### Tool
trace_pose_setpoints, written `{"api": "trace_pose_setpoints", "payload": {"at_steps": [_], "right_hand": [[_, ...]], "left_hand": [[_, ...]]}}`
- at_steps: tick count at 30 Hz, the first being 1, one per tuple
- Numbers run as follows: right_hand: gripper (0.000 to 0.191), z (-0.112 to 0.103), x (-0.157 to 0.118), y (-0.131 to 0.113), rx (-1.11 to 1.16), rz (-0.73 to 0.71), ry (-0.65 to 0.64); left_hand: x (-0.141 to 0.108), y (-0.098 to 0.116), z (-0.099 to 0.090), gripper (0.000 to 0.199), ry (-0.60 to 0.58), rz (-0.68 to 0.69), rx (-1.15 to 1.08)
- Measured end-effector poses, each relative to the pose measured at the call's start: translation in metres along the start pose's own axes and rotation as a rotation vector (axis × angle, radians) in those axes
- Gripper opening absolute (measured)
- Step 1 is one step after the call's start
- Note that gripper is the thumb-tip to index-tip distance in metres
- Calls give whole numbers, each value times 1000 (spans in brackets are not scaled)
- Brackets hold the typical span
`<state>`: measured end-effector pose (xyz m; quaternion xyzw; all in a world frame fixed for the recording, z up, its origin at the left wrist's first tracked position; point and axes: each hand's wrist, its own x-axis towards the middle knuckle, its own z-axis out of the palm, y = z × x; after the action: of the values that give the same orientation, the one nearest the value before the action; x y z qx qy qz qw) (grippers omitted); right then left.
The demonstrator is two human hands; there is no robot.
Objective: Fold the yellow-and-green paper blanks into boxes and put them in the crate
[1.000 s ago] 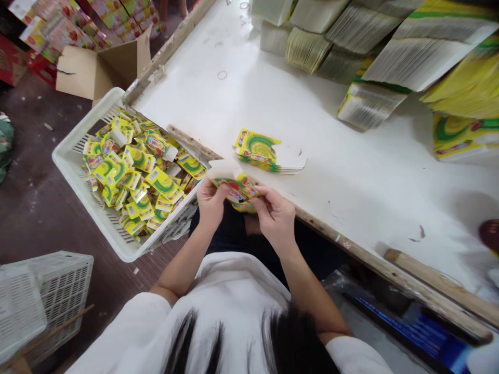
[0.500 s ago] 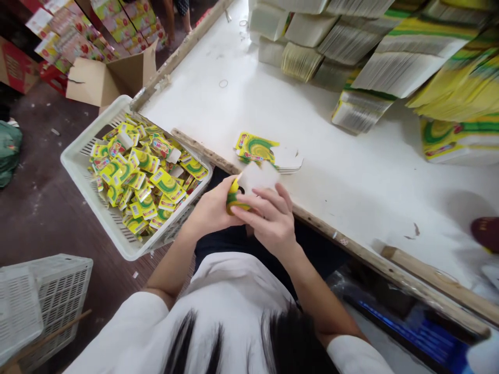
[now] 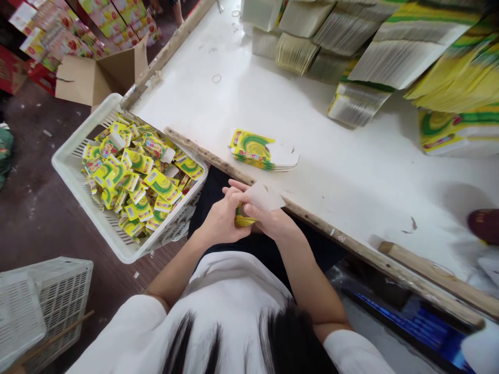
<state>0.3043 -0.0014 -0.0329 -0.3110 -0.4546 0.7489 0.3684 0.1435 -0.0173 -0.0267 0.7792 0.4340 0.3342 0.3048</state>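
Note:
Between my two hands, just off the table's front edge, is a small yellow-green carton (image 3: pixel 245 220) with a white inner flap standing up. My left hand (image 3: pixel 224 218) wraps its left side. My right hand (image 3: pixel 268 215) grips it from the right, with the thumb on the near side and fingers reaching across behind it. The fingers cover much of the carton. Just beyond my hands, a small stack of flat cartons (image 3: pixel 253 150) lies on the table, printed sides up and white flaps to the right.
A white plastic basket (image 3: pixel 62 161) full of small cartons stands at the left against the table (image 3: pixel 187 98). Stacked flat cartons (image 3: pixel 374 57) rise at the back right. An open cardboard box (image 3: pixel 78 78) and another white crate (image 3: pixel 66 296) are on the left.
My right fingers have moved from the front of the white flap to behind it, and the carton sits slightly lower. The view has shifted a little.

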Motion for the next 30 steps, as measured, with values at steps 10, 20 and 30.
{"api": "trace_pose_setpoints", "payload": {"at_steps": [10, 20, 30], "right_hand": [[44, 4, -9, 5, -628, -386, 329], [33, -20, -18, 2, -871, -383, 153], [25, 5, -11, -3, -800, -454, 332]], "left_hand": [[6, -12, 4, 85, 52, -182, 42], [1, -4, -30, 56, 65, -150, 205], [2, 4, -36, 56, 113, -138, 218]]}}
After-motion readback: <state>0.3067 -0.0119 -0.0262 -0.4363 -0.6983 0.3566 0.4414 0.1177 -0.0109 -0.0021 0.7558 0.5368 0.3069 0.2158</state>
